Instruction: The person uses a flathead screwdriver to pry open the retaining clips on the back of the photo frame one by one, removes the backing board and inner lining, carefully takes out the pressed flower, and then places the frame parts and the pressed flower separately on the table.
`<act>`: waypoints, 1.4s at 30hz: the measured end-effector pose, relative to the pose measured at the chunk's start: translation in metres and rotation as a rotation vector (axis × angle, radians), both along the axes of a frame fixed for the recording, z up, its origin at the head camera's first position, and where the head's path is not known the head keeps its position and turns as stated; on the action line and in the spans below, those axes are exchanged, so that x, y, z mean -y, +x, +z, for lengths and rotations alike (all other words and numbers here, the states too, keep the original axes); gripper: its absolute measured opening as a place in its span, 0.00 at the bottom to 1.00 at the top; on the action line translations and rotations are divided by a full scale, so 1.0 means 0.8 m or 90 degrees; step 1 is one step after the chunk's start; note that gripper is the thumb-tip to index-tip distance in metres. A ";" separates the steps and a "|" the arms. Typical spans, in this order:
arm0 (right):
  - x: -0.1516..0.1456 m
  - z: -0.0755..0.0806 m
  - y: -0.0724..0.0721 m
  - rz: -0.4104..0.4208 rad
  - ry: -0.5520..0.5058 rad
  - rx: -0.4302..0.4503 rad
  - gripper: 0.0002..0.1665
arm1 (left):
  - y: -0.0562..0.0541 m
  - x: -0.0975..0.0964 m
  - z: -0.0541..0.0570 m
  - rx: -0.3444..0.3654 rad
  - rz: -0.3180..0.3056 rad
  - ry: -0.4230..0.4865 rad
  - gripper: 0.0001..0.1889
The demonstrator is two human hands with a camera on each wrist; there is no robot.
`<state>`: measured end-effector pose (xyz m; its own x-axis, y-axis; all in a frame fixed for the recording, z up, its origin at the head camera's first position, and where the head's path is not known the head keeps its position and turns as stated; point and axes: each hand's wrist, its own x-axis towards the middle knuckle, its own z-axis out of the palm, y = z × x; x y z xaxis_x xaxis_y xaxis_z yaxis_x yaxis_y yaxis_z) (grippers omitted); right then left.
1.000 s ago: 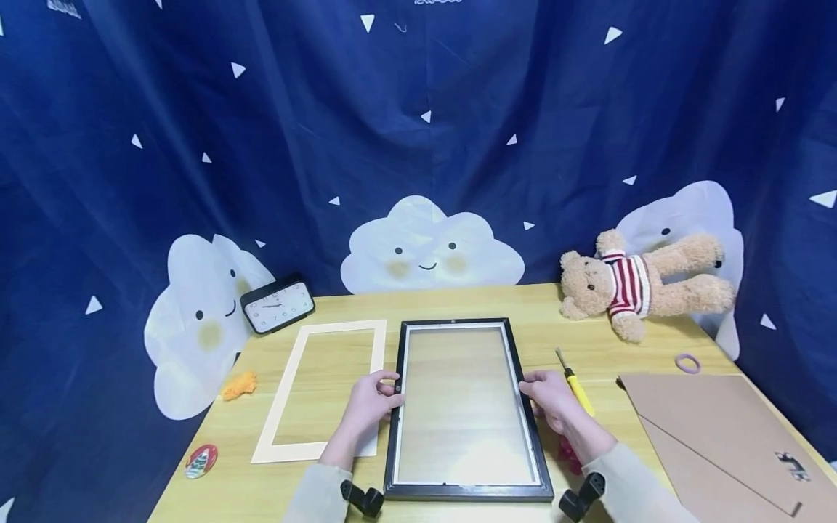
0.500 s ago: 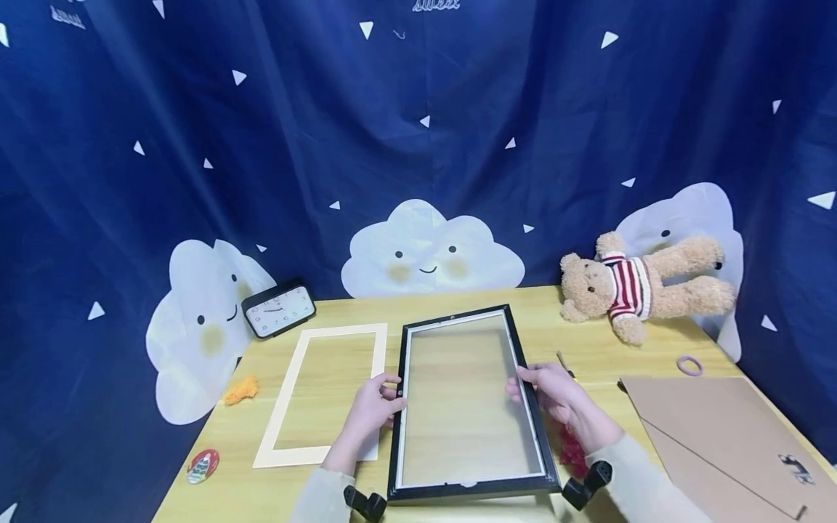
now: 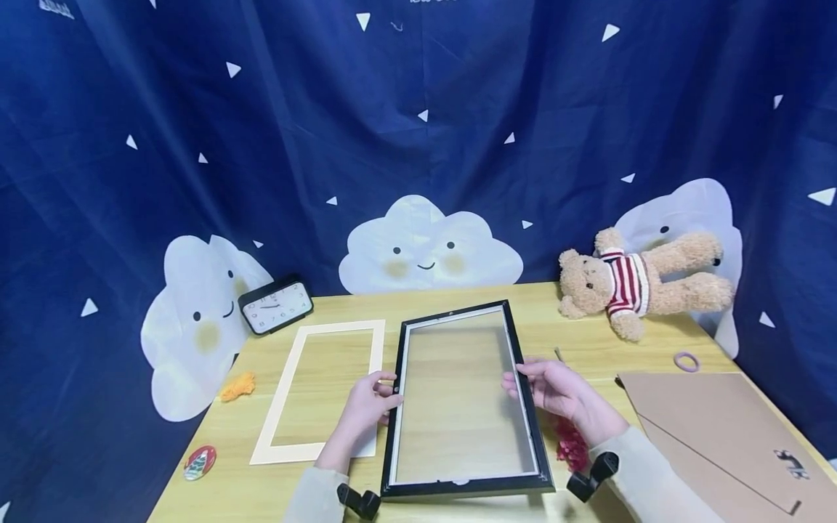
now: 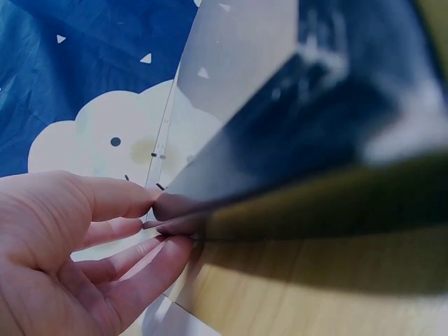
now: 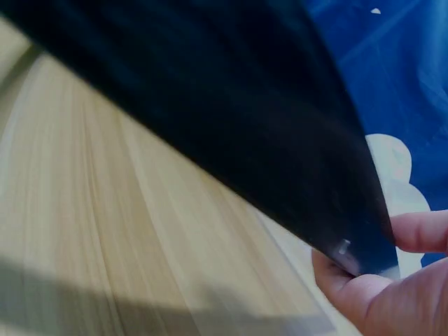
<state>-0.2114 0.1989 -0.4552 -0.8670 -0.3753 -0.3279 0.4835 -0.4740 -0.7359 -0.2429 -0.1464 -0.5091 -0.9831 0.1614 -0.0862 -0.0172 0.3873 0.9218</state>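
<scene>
A black picture frame [image 3: 467,489] with a white inner lip and a clear pane is tilted over the wooden table, its right side raised. My left hand [image 3: 366,399] pinches its left side, the thumb on the face and fingers beneath. On the opposite side my right hand [image 3: 556,388] grips the edge, its fingertips showing through the pane from below. In the left wrist view the left hand [image 4: 77,245] holds the dark rim [image 4: 280,147]. The right wrist view has the rim [image 5: 231,126] between the right hand's [image 5: 392,297] thumb and fingers.
A cream mat border [image 3: 284,454] lies left of the frame. Brown backing board [image 3: 706,421], a purple ring [image 3: 686,362] and a teddy bear [image 3: 631,285] are on the right. A clock [image 3: 277,306], orange bundle [image 3: 238,386] and round badge [image 3: 199,463] line the left; a red item [image 3: 572,444] sits by the right wrist.
The frame's right side has been raised off the table by my right hand, whose fingers have slid underneath. My left hand keeps its hold on the left side.
</scene>
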 end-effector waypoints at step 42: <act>-0.004 -0.017 -0.006 0.010 0.313 -0.165 0.20 | 0.002 -0.008 0.000 -0.010 0.002 0.001 0.23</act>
